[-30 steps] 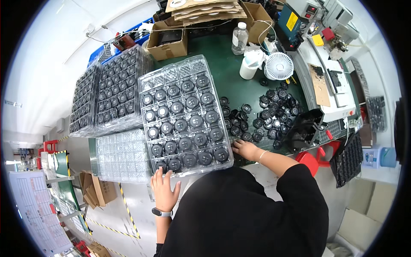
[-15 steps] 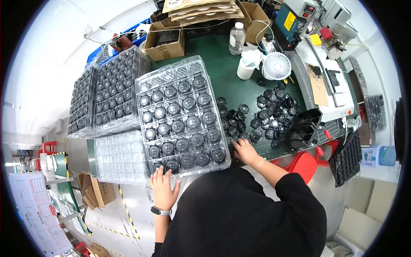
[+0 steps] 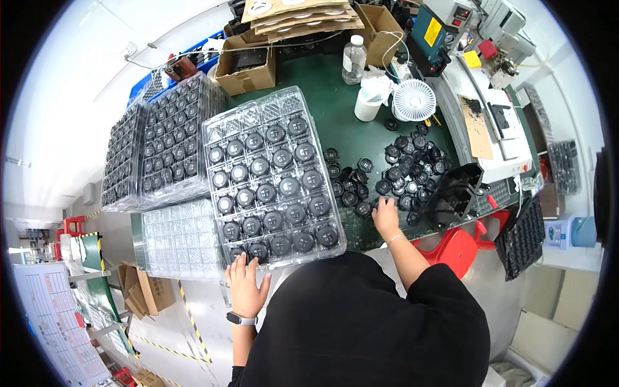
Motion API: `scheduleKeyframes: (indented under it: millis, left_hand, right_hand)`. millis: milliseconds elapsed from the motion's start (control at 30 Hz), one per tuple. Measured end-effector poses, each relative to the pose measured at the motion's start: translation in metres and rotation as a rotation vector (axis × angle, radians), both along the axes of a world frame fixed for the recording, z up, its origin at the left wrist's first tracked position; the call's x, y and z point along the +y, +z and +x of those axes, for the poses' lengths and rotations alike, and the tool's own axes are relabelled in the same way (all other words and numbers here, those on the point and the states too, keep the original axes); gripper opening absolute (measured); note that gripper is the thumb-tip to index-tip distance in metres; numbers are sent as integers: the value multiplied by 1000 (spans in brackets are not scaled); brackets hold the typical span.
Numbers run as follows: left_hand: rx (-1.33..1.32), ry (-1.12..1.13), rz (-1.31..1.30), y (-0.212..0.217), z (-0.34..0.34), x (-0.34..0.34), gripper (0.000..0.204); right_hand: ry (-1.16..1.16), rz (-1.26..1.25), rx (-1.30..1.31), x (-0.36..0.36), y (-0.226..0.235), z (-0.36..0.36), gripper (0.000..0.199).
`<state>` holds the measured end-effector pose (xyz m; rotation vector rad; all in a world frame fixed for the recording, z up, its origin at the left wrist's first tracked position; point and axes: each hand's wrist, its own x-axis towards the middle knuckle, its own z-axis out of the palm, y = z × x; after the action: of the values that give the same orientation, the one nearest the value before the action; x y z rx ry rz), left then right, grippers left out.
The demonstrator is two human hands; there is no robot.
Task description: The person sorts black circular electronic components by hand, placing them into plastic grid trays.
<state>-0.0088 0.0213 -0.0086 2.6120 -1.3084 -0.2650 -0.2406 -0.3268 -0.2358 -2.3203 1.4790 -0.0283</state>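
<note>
A clear plastic tray (image 3: 320,255) filled with rows of round black parts lies tilted on the green table in front of me. My left hand (image 3: 246,287) rests at its near left corner, fingers stretched and apart, the tips touching the edge by the nearest round black part (image 3: 258,251). At the near side of a heap of loose round black parts (image 3: 412,169), my right hand (image 3: 387,219) has its fingers bent down and drawn together. What lies beneath those fingertips is hidden. A smaller cluster of the same parts (image 3: 349,182) sits just left of that hand.
Stacked filled trays (image 3: 171,138) stand at the left, with empty clear trays (image 3: 180,238) nearer. A white fan (image 3: 414,100), white canister (image 3: 367,106) and clear bottle (image 3: 354,59) stand behind the heap. A black bin (image 3: 456,197) and red stool (image 3: 454,251) are at right.
My right hand has moved right, from beside the smaller cluster to the near edge of the larger heap. The left hand stays at the tray's corner.
</note>
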Motion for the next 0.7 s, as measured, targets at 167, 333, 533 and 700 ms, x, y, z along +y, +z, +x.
scheduleKeyframes:
  millis: [167, 333, 533, 700]
  left_hand:
    - [5, 12, 29, 1, -2, 4, 52]
    - [3, 35, 42, -1, -5, 7, 52]
    - [12, 65, 58, -3, -9, 10, 54]
    - [23, 66, 51, -9, -10, 9, 53]
  right_hand:
    - [47, 64, -65, -11, 10, -1, 51]
    - [68, 55, -8, -5, 16, 6, 52]
    - [328, -28, -46, -8, 9, -17, 56]
    - [348, 21, -87, -14, 16, -20, 55]
